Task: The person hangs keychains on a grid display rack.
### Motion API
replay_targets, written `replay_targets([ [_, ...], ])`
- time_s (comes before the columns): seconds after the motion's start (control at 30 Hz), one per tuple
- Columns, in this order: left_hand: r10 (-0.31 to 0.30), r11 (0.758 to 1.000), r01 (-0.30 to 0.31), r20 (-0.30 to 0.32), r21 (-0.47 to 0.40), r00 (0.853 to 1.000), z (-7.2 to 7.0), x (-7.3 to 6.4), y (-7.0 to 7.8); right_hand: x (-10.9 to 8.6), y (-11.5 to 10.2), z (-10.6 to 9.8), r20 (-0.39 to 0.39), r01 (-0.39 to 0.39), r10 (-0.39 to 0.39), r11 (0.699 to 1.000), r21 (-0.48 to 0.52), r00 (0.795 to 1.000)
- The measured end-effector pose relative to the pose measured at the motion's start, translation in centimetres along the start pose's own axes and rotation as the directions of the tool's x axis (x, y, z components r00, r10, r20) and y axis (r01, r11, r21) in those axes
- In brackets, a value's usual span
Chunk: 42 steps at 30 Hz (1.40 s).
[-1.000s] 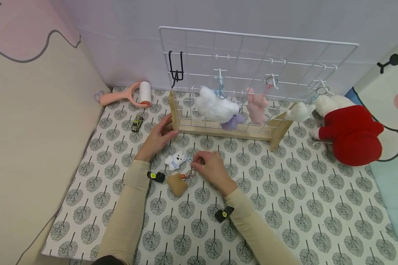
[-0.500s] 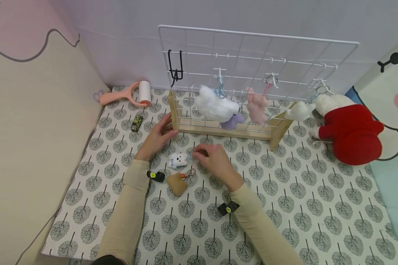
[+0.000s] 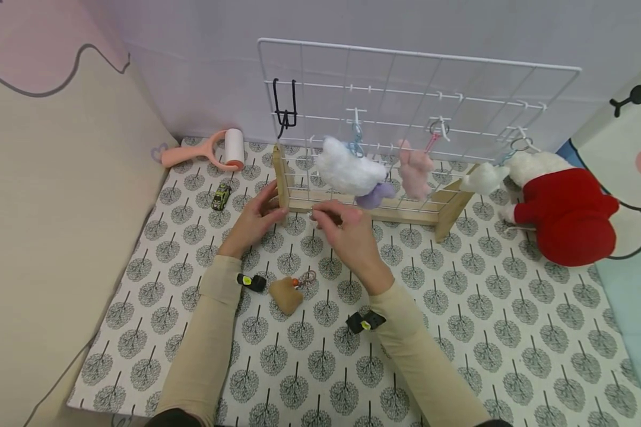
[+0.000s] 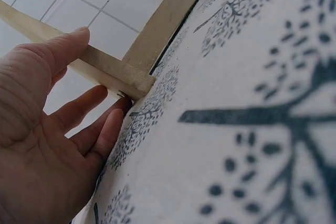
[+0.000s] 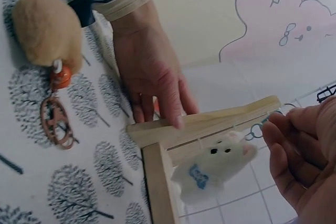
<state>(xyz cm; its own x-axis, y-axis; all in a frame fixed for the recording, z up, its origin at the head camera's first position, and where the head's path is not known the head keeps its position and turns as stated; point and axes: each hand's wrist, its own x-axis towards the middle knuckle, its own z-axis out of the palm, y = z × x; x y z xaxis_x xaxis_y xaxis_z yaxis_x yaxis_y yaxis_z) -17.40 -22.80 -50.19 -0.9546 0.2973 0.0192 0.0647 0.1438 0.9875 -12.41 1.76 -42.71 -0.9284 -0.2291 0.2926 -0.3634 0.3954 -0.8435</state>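
My right hand (image 3: 347, 231) pinches the ring end of a plush keychain. In the right wrist view its white plush animal (image 5: 215, 163), with dark eyes and a blue bow, hangs below the fingertips in front of the wire rack; the head view hides it behind the hand. With thumb and fingers on opposite sides, my left hand (image 3: 253, 219) holds the wooden foot (image 4: 113, 72) at the rack's left end. Between the forearms lies a tan plush keychain (image 3: 286, 295) with an orange bead and a copper-coloured ring (image 5: 56, 121).
A white wire grid rack (image 3: 416, 56) stands at the back, with a black hook (image 3: 285, 110) at upper left. White, purple and pink plush charms (image 3: 415, 172) hang from it. A lint roller (image 3: 203, 148), a toy car (image 3: 221, 197) and a red-clothed plush (image 3: 566, 216) flank it.
My right hand has lifted the white plush keychain off the cloth and carried it away from me toward the rack. The left hand stays at the rack's foot.
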Motion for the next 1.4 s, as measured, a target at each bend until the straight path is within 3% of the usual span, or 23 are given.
replay_targets([
  [0.23,-0.008,1.000,0.008,0.007,-0.007,1.000,-0.1,0.1,-0.2,1.1,-1.2,-0.1,-0.137,0.027,-0.015,0.996,0.089,0.991],
  [0.5,-0.016,1.000,0.016,0.006,0.001,1.000,0.0,0.2,0.0,2.0,-2.0,-0.3,-0.228,0.045,0.005,0.976,0.214,0.974],
  [0.6,-0.022,1.000,0.022,0.003,0.002,1.000,-0.2,0.6,-1.3,2.2,-2.2,-0.4,-0.249,0.035,0.030,0.967,0.252,0.968],
  [0.73,-0.018,1.000,0.018,-0.008,0.014,1.000,-0.5,1.1,-3.0,2.5,-2.6,-0.4,-0.252,0.004,0.072,0.958,0.287,0.965],
  [0.93,0.002,1.000,-0.002,-0.013,0.017,1.000,-0.4,0.9,-3.1,2.8,-2.7,-0.3,-0.250,-0.061,0.140,0.952,0.299,0.958],
  [1.4,0.016,1.000,-0.016,-0.016,0.025,1.000,-0.4,1.0,-3.0,2.9,-1.8,0.4,-0.257,-0.120,0.199,0.949,0.291,0.946],
])
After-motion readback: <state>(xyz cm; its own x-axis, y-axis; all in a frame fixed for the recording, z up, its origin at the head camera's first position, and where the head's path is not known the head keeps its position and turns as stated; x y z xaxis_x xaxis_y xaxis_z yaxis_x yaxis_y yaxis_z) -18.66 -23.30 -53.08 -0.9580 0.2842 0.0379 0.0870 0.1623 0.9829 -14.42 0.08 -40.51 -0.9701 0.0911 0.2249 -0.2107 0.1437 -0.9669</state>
